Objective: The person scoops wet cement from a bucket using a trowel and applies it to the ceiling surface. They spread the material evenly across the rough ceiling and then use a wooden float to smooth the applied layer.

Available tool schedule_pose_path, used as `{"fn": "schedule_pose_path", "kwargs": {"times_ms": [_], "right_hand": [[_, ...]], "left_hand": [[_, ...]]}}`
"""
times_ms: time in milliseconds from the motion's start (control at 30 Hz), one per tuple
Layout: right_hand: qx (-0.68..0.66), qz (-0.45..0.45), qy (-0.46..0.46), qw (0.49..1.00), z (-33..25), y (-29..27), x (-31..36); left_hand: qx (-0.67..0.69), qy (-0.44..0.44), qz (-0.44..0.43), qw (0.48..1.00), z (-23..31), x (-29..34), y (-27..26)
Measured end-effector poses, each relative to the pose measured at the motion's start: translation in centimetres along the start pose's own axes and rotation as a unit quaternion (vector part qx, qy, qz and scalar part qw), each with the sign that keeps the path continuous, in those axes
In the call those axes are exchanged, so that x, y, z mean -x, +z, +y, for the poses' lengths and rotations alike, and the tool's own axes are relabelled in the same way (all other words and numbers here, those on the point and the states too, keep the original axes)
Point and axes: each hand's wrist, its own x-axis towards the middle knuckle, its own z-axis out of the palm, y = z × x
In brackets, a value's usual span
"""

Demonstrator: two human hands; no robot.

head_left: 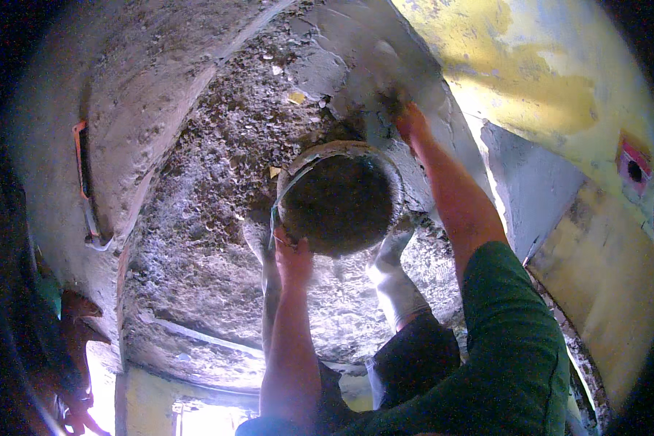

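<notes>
A round basin (298,161) with a worn pale rim and a very dark inside sits on the rough, crumbly ground between my legs. My left hand (293,258) is closed on its near left rim. Beyond the basin, my right arm reaches forward to smooth, wet-looking grey mortar (363,51). There my right hand (408,120) is low at the mortar, its fingers dark and blurred. Whether it holds anything is too smeared to make out.
Rubble-strewn ground (218,182) spreads left of the basin. A thin orange-and-black tool (80,160) lies against the grey surface at left. At right stands a peeling yellow wall (545,73) with a red-edged box with a dark hole (634,168).
</notes>
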Motion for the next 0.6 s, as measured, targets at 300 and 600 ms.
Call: {"fn": "schedule_pose_path", "kwargs": {"times_ms": [300,600], "right_hand": [[0.07,-0.073,0.033,0.994,3.2,-13.8,22.0],[0.295,-0.267,0.02,0.917,-3.4,-10.4,23.7]], "left_hand": [[-0.127,0.022,-0.002,0.992,3.2,1.4,0.7],[-0.053,0.036,-0.026,0.998,3.2,3.7,4.0]]}}
